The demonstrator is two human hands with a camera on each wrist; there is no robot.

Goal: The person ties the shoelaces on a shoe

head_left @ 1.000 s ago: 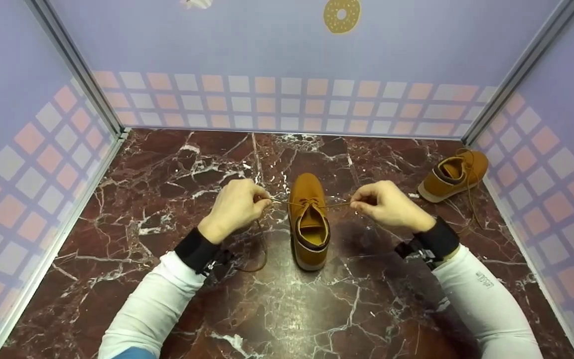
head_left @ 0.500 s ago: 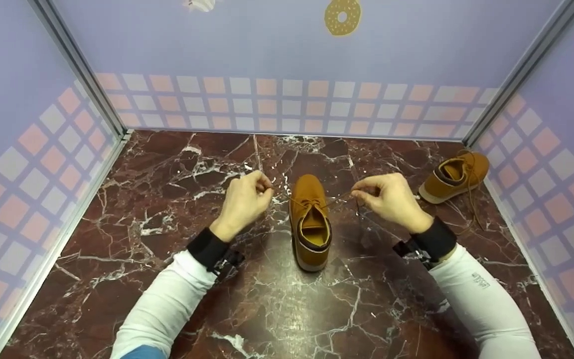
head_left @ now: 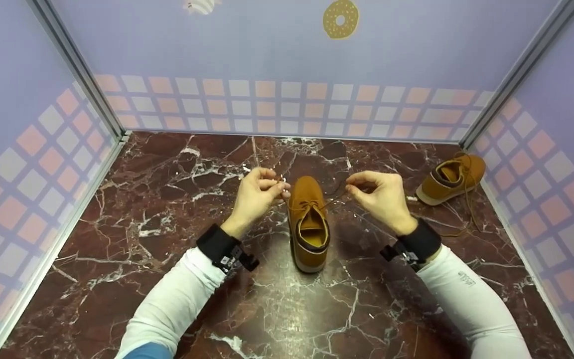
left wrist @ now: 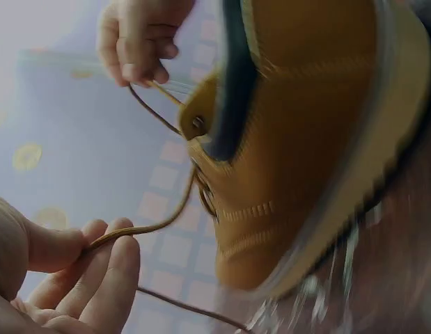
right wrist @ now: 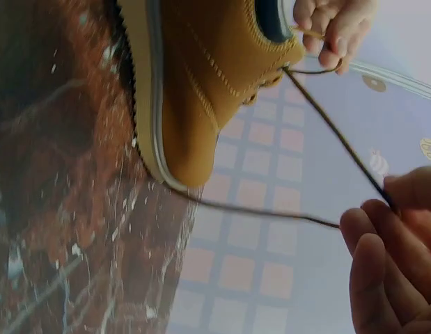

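Observation:
A tan lace-up shoe [head_left: 307, 192] stands on the floor, toe pointing away from me. To its left, my left hand [head_left: 257, 199] pinches one shoelace [left wrist: 158, 227] between thumb and fingers, and that lace hangs in a loose curve in the left wrist view. On the other side my right hand [head_left: 381, 199] pinches the other shoelace [right wrist: 333, 132], drawn fairly straight from the eyelets. A loose end of lace trails past the toe in the right wrist view. Both hands are raised near the front half of the shoe, apart from its leather.
A second tan shoe [head_left: 436, 187] stands at the right near the side wall, its lace [head_left: 471, 214] trailing on the floor. Purple panels with a checked band [head_left: 267, 104] enclose the dark red marble floor [head_left: 167, 269] at the back and sides.
My left hand has moved forward and right, closer to the shoe's toe. The right hand has shifted slightly forward and left. The laces, taut between the hands earlier, now look looser, mainly the left one.

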